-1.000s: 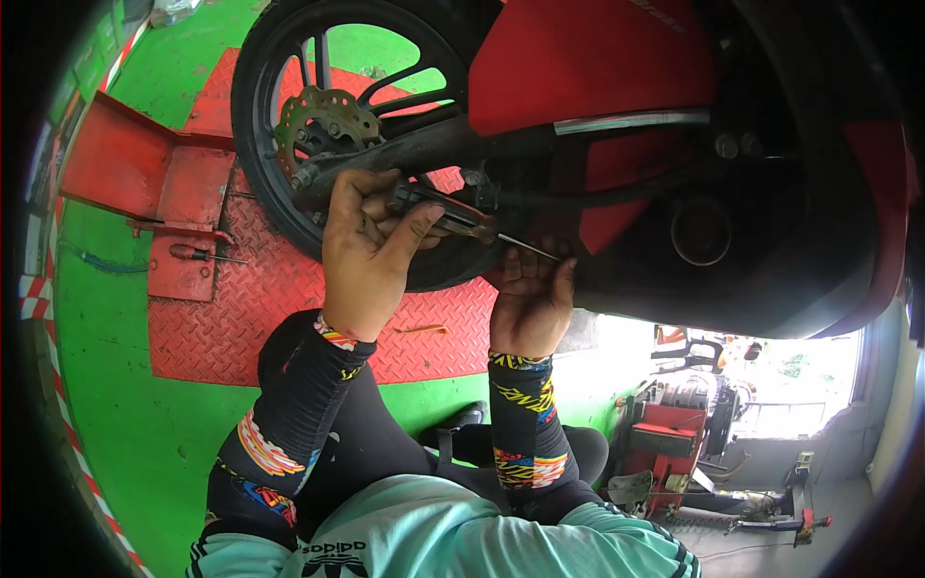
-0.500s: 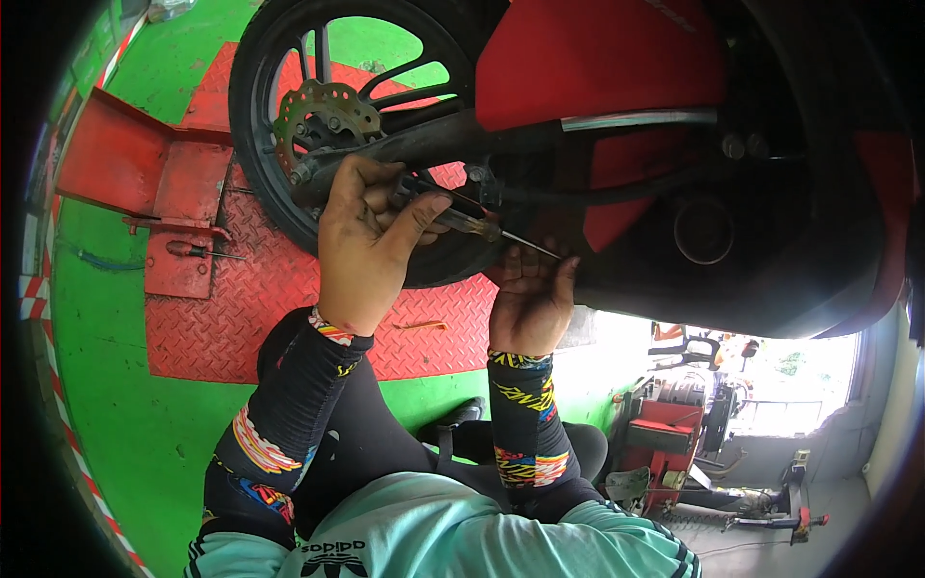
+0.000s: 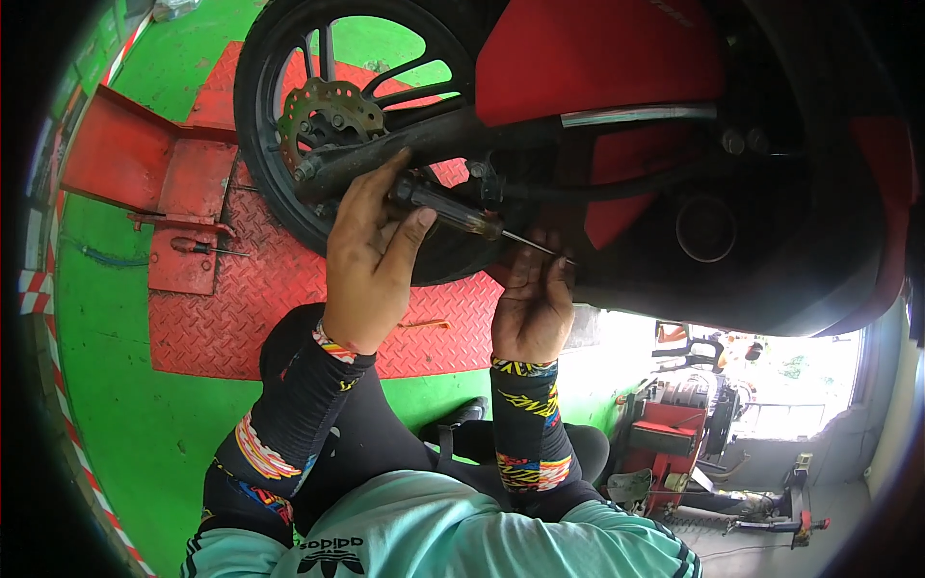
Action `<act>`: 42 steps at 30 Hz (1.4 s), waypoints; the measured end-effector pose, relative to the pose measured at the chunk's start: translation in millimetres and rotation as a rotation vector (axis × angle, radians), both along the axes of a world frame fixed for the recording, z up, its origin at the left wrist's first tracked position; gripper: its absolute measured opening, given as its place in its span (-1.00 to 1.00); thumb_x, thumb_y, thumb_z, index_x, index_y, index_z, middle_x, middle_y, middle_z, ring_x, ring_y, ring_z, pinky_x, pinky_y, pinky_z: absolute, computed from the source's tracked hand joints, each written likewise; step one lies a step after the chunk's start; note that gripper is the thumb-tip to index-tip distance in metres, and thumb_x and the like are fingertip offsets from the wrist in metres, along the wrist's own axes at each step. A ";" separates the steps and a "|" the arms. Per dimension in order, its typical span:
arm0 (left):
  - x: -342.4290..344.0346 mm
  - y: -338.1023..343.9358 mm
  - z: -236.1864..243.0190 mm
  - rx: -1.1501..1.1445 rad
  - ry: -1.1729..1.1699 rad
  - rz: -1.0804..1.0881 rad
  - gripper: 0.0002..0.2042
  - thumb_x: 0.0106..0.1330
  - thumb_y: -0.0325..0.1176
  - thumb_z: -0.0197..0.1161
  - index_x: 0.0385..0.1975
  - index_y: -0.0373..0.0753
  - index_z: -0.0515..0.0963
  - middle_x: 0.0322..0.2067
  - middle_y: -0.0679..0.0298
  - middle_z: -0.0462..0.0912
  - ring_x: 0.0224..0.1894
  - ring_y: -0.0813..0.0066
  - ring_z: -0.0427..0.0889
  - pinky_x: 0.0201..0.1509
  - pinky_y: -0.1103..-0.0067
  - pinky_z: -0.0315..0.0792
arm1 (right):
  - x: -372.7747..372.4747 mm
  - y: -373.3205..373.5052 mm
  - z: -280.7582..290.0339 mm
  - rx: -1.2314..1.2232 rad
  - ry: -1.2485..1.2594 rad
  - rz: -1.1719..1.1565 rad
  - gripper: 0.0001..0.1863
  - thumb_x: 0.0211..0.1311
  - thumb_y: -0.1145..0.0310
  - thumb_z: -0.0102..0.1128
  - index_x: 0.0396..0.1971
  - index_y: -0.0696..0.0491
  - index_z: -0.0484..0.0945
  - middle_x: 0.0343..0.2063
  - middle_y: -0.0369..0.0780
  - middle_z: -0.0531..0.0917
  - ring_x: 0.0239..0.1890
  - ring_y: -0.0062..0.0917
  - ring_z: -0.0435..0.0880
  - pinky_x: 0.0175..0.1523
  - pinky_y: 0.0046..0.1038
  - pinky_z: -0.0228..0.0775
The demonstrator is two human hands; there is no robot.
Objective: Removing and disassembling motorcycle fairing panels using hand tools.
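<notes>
My left hand (image 3: pixel 371 255) is loosely closed round the dark handle of a screwdriver (image 3: pixel 451 209), thumb below it and fingers stretched along its far side. Its thin metal shaft slants down to the right toward the lower edge of a motorcycle's dark side cover (image 3: pixel 636 275). With palm up, my right hand (image 3: pixel 533 313) has its thumb and fingers closed about the shaft near the tip. The tip itself is hard to make out against the dark cover. The wheel (image 3: pixel 252 135) with its brake disc (image 3: pixel 332 106) lies beyond my left hand.
A second screwdriver (image 3: pixel 198 247) lies on the red metal stand (image 3: pixel 178 275) at left. A small orange strip (image 3: pixel 424 324) rests on the red tread plate (image 3: pixel 279 328). Red body panels (image 3: pixel 597 67) overhang my hands. Red machinery (image 3: pixel 665 433) stands at lower right.
My left hand's grip on the screwdriver handle has loosened, its fingers straightening and showing more of the handle. My right hand stays by the shaft, thumb drawn in closer.
</notes>
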State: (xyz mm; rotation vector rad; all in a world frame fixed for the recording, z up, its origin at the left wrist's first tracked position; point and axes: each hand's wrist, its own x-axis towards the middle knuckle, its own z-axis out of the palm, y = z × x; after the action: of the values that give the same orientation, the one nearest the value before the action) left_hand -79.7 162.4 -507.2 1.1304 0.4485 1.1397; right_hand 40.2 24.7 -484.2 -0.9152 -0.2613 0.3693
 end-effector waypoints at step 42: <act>-30.8 278.1 -47.5 0.620 0.449 0.523 -0.31 0.36 0.00 0.32 0.37 -0.27 0.32 0.37 -0.03 0.33 0.46 0.02 0.24 0.51 0.30 0.13 | -3.9 -3.4 -8.8 0.029 0.039 0.090 -0.66 0.49 0.48 0.06 0.21 0.06 0.41 0.13 -0.10 0.59 0.20 -0.21 0.59 0.26 -0.23 0.54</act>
State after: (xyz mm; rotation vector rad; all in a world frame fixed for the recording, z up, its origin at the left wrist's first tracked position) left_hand -110.6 440.4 -554.7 1.9014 0.8013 1.5369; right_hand 36.3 21.2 -493.1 -0.8687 -0.2720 0.4645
